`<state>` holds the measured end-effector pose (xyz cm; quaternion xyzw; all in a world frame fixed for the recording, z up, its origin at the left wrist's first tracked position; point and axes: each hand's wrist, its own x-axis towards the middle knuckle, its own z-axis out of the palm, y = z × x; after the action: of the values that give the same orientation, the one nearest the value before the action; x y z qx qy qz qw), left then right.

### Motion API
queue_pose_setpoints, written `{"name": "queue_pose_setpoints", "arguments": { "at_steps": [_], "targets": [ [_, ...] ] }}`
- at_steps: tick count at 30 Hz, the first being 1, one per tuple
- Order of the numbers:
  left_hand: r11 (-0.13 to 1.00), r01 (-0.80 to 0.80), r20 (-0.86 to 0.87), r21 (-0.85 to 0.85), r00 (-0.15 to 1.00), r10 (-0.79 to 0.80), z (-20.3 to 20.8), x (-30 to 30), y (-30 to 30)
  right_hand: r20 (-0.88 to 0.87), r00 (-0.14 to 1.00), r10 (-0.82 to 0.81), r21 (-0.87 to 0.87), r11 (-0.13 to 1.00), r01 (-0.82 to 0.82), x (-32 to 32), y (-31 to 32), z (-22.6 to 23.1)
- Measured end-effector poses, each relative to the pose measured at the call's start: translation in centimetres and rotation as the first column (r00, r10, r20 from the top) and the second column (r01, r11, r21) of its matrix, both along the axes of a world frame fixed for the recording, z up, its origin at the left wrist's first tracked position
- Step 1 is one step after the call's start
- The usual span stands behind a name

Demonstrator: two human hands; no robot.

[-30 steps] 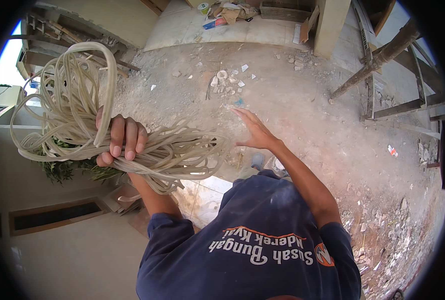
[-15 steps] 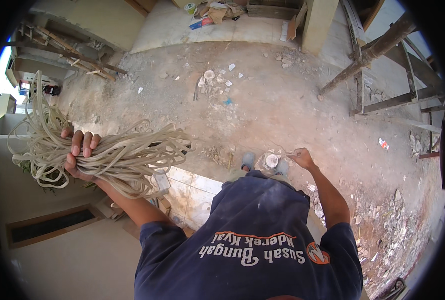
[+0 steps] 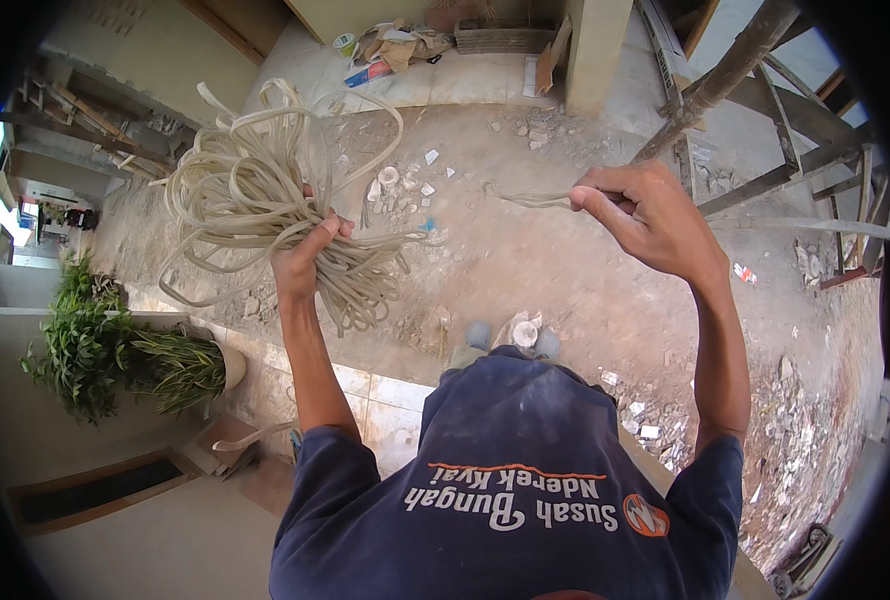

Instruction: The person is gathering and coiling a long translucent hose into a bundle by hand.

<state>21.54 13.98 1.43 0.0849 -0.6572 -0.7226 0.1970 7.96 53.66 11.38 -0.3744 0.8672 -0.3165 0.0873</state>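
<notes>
My left hand (image 3: pixel 310 252) is wrapped round the middle of a bundle of thin, pale plastic hose (image 3: pixel 240 185). Many loops fan out beyond the fist at the upper left, and shorter ones stick out on its right. To the right and a little higher, my right hand (image 3: pixel 645 215) is closed in a pinch on a thin pale strand (image 3: pixel 530 200). This strand sticks out leftward from the fingertips and is doubled along part of its length. Whether it joins the bundle cannot be seen.
My feet (image 3: pixel 478 334) stand on dusty ground beside a whitish round piece (image 3: pixel 525 333). Rubble (image 3: pixel 655 432) lies at right, wooden scaffolding (image 3: pixel 725 95) stands at upper right. Potted plants (image 3: pixel 180 365) are at left by a wall. Bags and cardboard (image 3: pixel 400 45) lie at the back.
My left hand has brought the hose bundle rightward and turned it, so its loops point upward. My right hand has risen away from my body, carrying the strand.
</notes>
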Motion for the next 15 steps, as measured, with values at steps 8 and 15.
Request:
{"name": "queue_pose_setpoints", "arguments": {
  "at_steps": [8,15],
  "targets": [
    [0.994,0.059,-0.007,-0.087,0.998,-0.060,-1.2,-4.3,5.1,-0.139,0.979,0.147,-0.094,0.983,-0.160,0.8,-5.8,4.5],
    [0.991,0.004,-0.048,-0.134,0.999,-0.010,-1.8,-4.8,6.1,-0.108,0.988,0.112,-0.094,0.988,-0.122,2.1,-7.8,4.5]
  ]
}}
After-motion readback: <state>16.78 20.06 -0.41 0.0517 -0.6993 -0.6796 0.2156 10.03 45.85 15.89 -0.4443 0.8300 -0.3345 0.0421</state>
